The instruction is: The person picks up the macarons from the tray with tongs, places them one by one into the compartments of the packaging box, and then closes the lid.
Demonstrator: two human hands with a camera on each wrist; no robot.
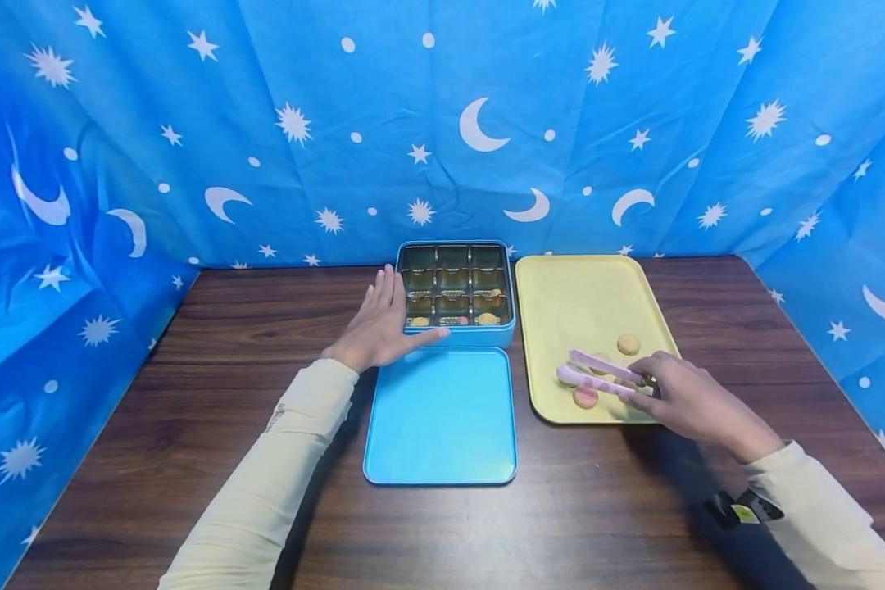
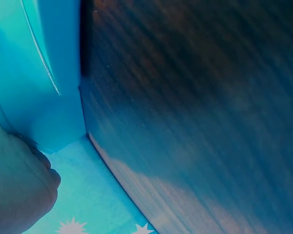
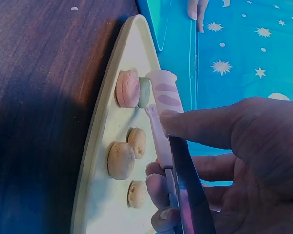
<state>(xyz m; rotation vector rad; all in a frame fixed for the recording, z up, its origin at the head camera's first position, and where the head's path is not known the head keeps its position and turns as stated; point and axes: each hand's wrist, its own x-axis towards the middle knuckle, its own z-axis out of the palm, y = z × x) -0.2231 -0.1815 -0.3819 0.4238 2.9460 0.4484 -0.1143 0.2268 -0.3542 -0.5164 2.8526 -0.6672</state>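
the right hand (image 1: 687, 401) pinches pink plastic tongs (image 1: 597, 383), tips apart; squeeze gently around the round green macaron (image 3: 144, 92). the straight-fingered left hand (image 1: 379, 321) should steady the square blue tin (image 1: 483, 337).

The head view is bright; shadow darkens the table (image 1: 446, 524) in front of the yellow tray (image 1: 586, 299), pale glare front-left of it; the left wrist view is blurred.

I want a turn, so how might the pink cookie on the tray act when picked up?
The pink cookie looks small, so probably light. Its two stacked layers might split if squeezed. Its round rim could roll if tipped on edge.
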